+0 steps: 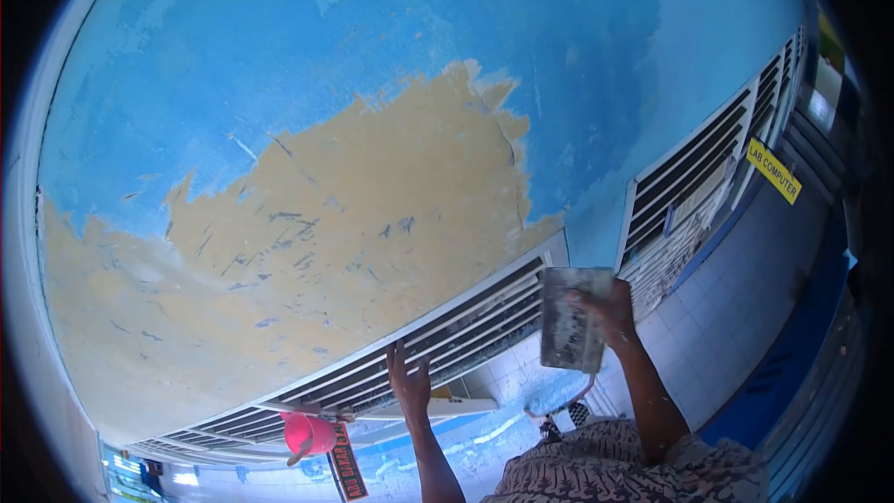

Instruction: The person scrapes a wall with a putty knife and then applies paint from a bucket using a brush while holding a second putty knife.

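Observation:
On the right, my right hand [613, 310] is closed round a rectangular plastering trowel [570, 345], its flat face smeared grey and white. The trowel is in front of the right end of a louvred window [503, 317], below the wall. Against the slats of that window rests my left hand [410, 387], fingers stretched upward and thumb apart, with nothing seen in it. Above both hands spreads the wall, bright blue [419, 9] at the top. A large tan patch [372, 196] with ragged edges and dark scrape marks covers its lower part.
A pink bucket [309, 434] hangs or stands by the louvres, left of my left hand, with a tool handle showing at it. Beside it is a dark sign with red letters [348, 470]. Another louvred window [689, 191] and a yellow "LAB COMPUTER" sign [774, 170] are at right.

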Motion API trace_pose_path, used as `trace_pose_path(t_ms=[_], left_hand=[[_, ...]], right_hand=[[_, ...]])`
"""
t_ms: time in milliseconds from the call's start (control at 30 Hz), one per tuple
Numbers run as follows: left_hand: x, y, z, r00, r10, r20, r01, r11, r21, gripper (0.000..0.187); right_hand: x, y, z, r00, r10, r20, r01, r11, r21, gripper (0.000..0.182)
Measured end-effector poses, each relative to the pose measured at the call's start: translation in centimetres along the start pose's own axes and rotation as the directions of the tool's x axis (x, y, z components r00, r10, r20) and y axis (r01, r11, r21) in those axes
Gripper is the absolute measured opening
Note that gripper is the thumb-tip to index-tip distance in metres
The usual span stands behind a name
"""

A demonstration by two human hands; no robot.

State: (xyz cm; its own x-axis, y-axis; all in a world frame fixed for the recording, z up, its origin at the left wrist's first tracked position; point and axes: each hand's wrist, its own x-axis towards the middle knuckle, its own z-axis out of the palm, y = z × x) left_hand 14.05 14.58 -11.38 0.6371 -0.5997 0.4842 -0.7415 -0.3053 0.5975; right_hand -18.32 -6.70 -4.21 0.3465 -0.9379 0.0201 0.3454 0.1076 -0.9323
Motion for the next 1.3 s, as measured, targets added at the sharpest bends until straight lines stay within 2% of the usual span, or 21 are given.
trace_pose_path(t_ms=[67, 100, 233, 300, 367, 433, 500, 633, 700, 767, 833, 900, 933, 967, 1000, 1067, 1100, 1133, 1167, 1267, 1300], left_hand=[[-1.7, 2.6, -0.2, 0.971, -0.211, -0.108, 0.208, 0.977, -0.038, 0.029], [-2.3, 5.5, -0.4, 0.969, -0.181, -0.169, 0.156, 0.976, -0.152, 0.011], [-2.6, 12.7, -0.3, 0.964, -0.260, -0.057, 0.242, 0.944, -0.223, 0.011], [-1.4, 13.4, -0.1, 0.994, 0.081, -0.077, -0.083, 0.996, -0.025, 0.034], [1.2, 15.7, -1.4, 0.954, 0.297, -0.049, -0.300, 0.951, -0.070, 0.005], [5.1, 20.1, -2.7, 0.859, 0.483, -0.166, -0.505, 0.852, -0.134, 0.023], [8.5, 22.6, -4.5, 0.759, 0.644, -0.100, -0.643, 0.765, 0.048, 0.052], [15.0, 27.4, -4.7, 0.756, 0.628, -0.185, -0.585, 0.775, 0.239, 0.068], [16.1, 27.9, -3.4, 0.761, 0.608, -0.226, -0.539, 0.787, 0.301, 0.072], [16.9, 27.1, 0.0, 0.660, 0.748, -0.061, -0.601, 0.576, 0.555, 0.070], [14.5, 26.3, 0.2, 0.613, 0.734, 0.292, -0.784, 0.519, 0.341, 0.070], [12.4, 25.6, -1.5, 0.410, 0.792, 0.452, -0.867, 0.492, -0.076, 0.041], [11.8, 24.4, -1.8, 0.414, 0.673, 0.613, -0.633, 0.697, -0.338, 0.030], [11.1, 23.2, -1.9, 0.333, 0.569, 0.752, -0.277, 0.821, -0.499, 0.019], [10.0, 22.3, -2.0, 0.345, 0.573, 0.743, -0.274, 0.819, -0.504, 0.019], [8.4, 20.8, -2.4, 0.736, 0.654, 0.178, -0.434, 0.656, -0.617, 0.009], [7.8, 20.3, -2.9, 0.741, 0.649, 0.172, -0.431, 0.657, -0.618, 0.009], [7.1, 20.0, -3.6, 0.856, 0.425, 0.294, -0.175, 0.773, -0.609, 0.008], [6.6, 19.9, -4.1, 0.894, 0.178, 0.411, 0.099, 0.817, -0.568, 0.009], [5.7, 20.2, -5.1, 0.933, 0.138, 0.331, 0.086, 0.810, -0.580, 0.015], [5.2, 19.6, -4.6, 0.945, 0.082, 0.316, 0.163, 0.721, -0.673, 0.016]], right_hand=[[-0.2, 0.0, -2.5, 0.992, -0.020, -0.127, 0.024, 0.999, 0.031, 0.024], [-0.5, -0.6, -3.3, 0.980, -0.032, -0.197, 0.035, 0.999, 0.011, 0.023], [-1.4, -1.7, -4.6, 0.920, -0.101, -0.379, 0.107, 0.994, -0.006, 0.026], [-1.7, -2.0, -4.7, 0.848, -0.146, -0.510, 0.162, 0.987, -0.014, 0.037], [-1.9, -2.3, -5.1, 0.840, -0.122, -0.529, 0.128, 0.991, -0.026, 0.036], [-1.8, -2.3, -5.7, 0.832, -0.102, -0.545, 0.097, 0.995, -0.038, 0.035], [-1.5, -1.4, -6.4, 0.823, -0.114, -0.556, 0.101, 0.993, -0.053, 0.033], [-1.4, 0.9, -7.7, 0.803, -0.224, -0.552, 0.211, 0.973, -0.089, 0.033], [-2.2, -0.4, -6.9, 0.810, -0.099, -0.578, 0.067, 0.995, -0.077, 0.034], [-2.6, -0.9, -6.2, 0.800, -0.110, -0.590, 0.112, 0.993, -0.034, 0.034], [-2.7, -0.4, -6.3, 0.790, -0.068, -0.609, 0.130, 0.990, 0.059, 0.037], [-2.8, -0.8, -6.0, 0.788, -0.090, -0.610, 0.185, 0.978, 0.094, 0.038], [-3.1, -1.7, -5.7, 0.777, -0.113, -0.620, 0.238, 0.963, 0.123, 0.040], [-3.2, -2.9, -5.0, 0.769, -0.112, -0.629, 0.258, 0.955, 0.145, 0.040], [-3.4, -4.0, -4.4, 0.774, -0.124, -0.620, 0.261, 0.956, 0.135, 0.040], [-3.3, -5.6, -2.8, 0.768, -0.170, -0.618, 0.320, 0.937, 0.140, 0.050], [-3.1, -6.0, -1.8, 0.771, -0.174, -0.612, 0.319, 0.938, 0.135, 0.050], [-3.0, -6.6, -0.9, 0.780, -0.278, -0.561, 0.362, 0.931, 0.043, 0.050], [-2.8, -7.2, 0.2, 0.781, -0.377, -0.499, 0.410, 0.911, -0.046, 0.050], [-1.9, -9.1, 4.0, 0.740, -0.501, -0.449, 0.499, 0.856, -0.133, 0.058], [-1.7, -9.8, 5.3, 0.744, -0.502, -0.442, 0.500, 0.856, -0.131, 0.058]])
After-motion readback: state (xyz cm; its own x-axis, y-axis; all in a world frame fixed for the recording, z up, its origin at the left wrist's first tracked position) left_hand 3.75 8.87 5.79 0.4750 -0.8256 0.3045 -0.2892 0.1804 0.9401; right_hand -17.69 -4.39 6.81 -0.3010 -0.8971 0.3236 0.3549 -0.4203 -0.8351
